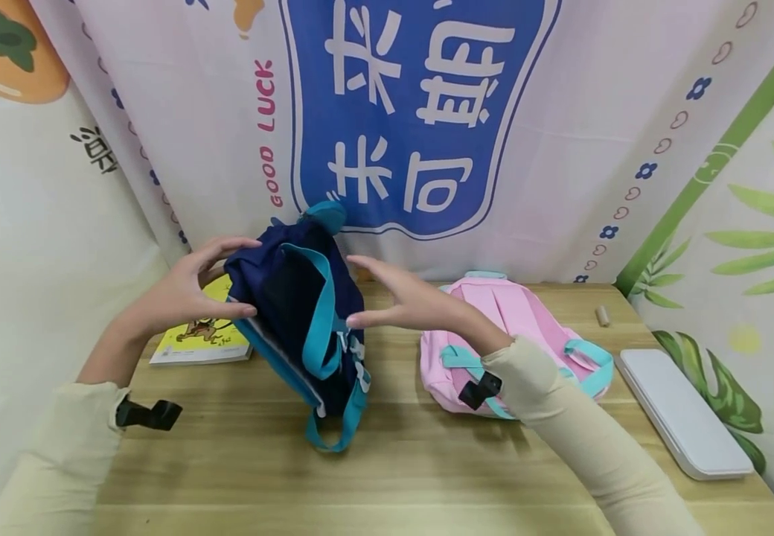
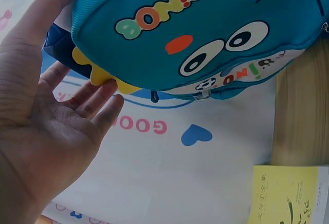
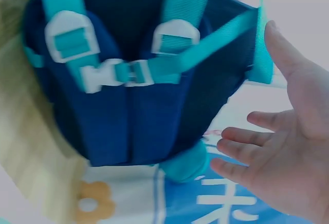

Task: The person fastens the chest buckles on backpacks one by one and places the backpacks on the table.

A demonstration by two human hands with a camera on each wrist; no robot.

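A small navy backpack [image 1: 293, 298] with teal straps leans at a tilt over the table, left of centre in the head view. Its teal cartoon front [image 2: 154, 54] with eyes and yellow spikes shows in the left wrist view. My left hand [image 1: 182, 290] holds the backpack's left edge between thumb and fingers; part of the grip is hidden behind the bag. On the other side, my right hand [image 1: 414, 294] is spread, with its thumb close to a teal strap. The right wrist view shows white buckles [image 3: 121, 75] on the back and the right hand's loosely extended fingers beside the bag.
A yellow book [image 1: 206, 327] lies behind the left hand. To the right, a pink backpack [image 1: 514, 320] rests on the wooden table [image 1: 360, 491] beneath my right forearm. Farther right are a white flat case [image 1: 685, 409] and a small beige cylinder [image 1: 603, 316]. Printed cloth [image 1: 226, 134] hangs behind.
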